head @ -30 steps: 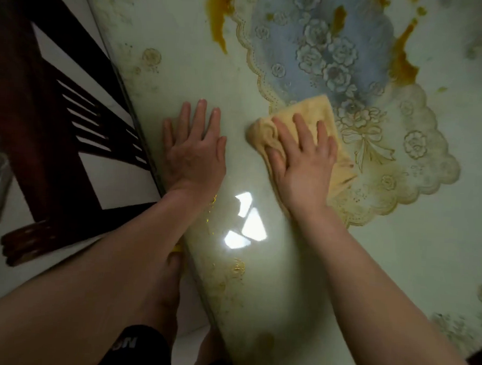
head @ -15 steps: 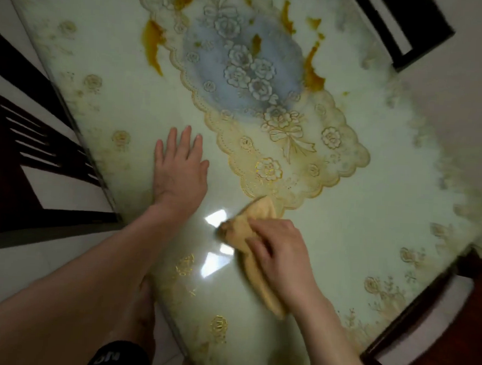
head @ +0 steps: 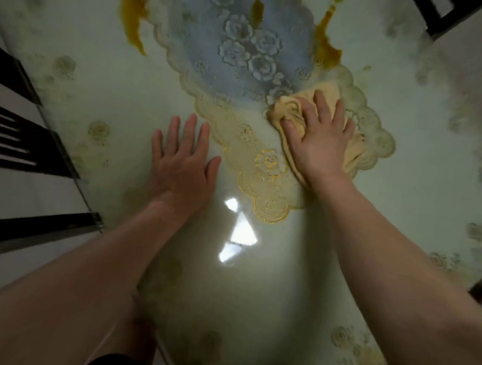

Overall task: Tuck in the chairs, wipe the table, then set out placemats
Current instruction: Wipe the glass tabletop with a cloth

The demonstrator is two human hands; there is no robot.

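Nearest, the left hand [head: 183, 165] lies flat, grip released, on the glossy surface [head: 122, 73], while just beyond it the right hand [head: 321, 143], grip likewise released, presses spread fingers onto the yellow cloth [head: 289, 110] beside the blue floral panel [head: 241, 42].

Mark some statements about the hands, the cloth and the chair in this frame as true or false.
1. The right hand presses a yellow cloth onto the table. True.
2. The left hand holds a second cloth. False: it rests flat on the table with straight fingers and holds nothing.
3. A dark chair stands at the table's left edge. True.
4. The cloth covers the bright light reflection. False: the cloth lies farther off, over the flower pattern, and the reflection is uncovered.
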